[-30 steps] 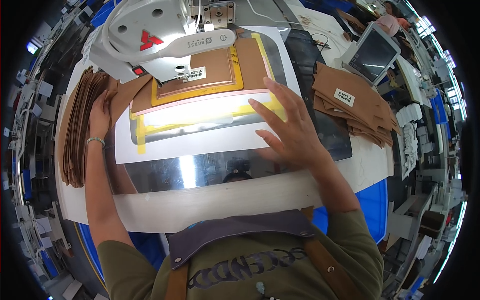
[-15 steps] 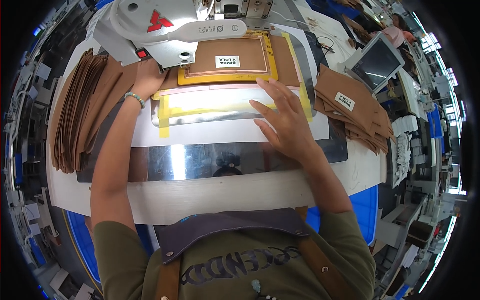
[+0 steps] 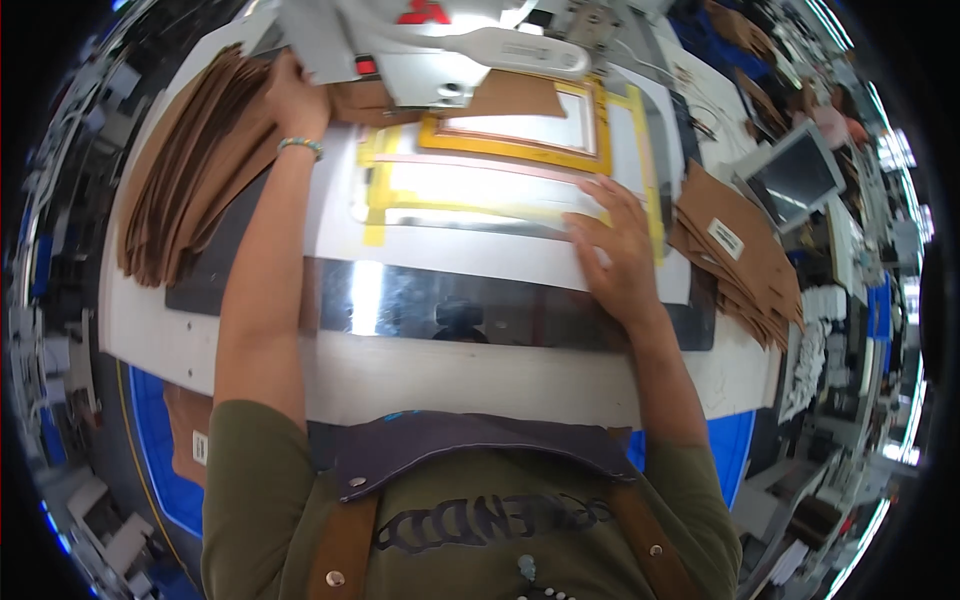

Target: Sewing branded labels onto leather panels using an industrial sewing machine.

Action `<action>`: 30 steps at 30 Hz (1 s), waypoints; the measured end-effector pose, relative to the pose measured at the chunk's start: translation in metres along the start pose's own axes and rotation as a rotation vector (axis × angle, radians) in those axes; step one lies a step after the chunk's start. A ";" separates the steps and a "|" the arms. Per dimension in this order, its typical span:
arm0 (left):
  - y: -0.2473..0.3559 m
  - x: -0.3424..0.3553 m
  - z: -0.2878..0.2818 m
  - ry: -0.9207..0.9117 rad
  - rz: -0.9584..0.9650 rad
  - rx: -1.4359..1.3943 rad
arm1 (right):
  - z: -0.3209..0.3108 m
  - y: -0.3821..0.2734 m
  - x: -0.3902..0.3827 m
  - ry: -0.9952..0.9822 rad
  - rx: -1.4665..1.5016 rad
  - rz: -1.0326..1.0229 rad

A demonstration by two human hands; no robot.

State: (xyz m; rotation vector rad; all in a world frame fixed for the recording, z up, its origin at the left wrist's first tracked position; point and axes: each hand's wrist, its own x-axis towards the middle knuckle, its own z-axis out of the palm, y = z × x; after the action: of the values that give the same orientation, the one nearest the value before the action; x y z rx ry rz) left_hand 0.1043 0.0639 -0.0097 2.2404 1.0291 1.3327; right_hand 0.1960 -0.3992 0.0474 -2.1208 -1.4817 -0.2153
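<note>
My left hand (image 3: 298, 100) is closed at the left end of a brown cloth piece (image 3: 512, 97), beside the machine head; its fingertips are partly hidden. The cloth runs right from that hand, passing behind the machine head, and its right end lies across the far part of a yellow rectangular frame (image 3: 520, 153). White shows inside the frame. My right hand (image 3: 622, 250) is open and holds nothing, its fingers spread just off the frame's near right corner, over a template plate edged with yellow tape (image 3: 480, 208).
The white sewing machine head (image 3: 420, 75) overhangs the work area. A fanned stack of brown pieces (image 3: 185, 170) stands at the left, and a labelled pile (image 3: 745, 245) lies at the right. Beyond that pile is a screen (image 3: 795, 180). A blue bin (image 3: 150, 440) sits below the table.
The brown cloth has slid left out of the frame with my left hand, and its white label no longer shows. My right hand has drawn off the frame's edge. The whole view has shifted.
</note>
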 end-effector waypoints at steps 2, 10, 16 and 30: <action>0.007 0.014 -0.034 0.149 0.181 -0.207 | 0.000 0.000 0.003 0.036 -0.016 -0.008; -0.035 0.030 -0.362 0.206 0.057 -0.305 | 0.000 -0.003 0.003 -0.060 -0.014 -0.068; -0.100 -0.127 -0.524 0.374 -0.356 0.057 | 0.003 0.007 -0.003 -0.071 -0.091 -0.072; -0.167 -0.367 -0.618 0.135 -0.706 1.518 | 0.005 0.003 -0.002 -0.097 -0.015 -0.080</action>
State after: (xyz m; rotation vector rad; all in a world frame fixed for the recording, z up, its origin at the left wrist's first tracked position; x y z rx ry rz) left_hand -0.6061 -0.1348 -0.0257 1.9462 3.1785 0.2499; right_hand 0.1966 -0.3987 0.0411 -2.1124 -1.6269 -0.1546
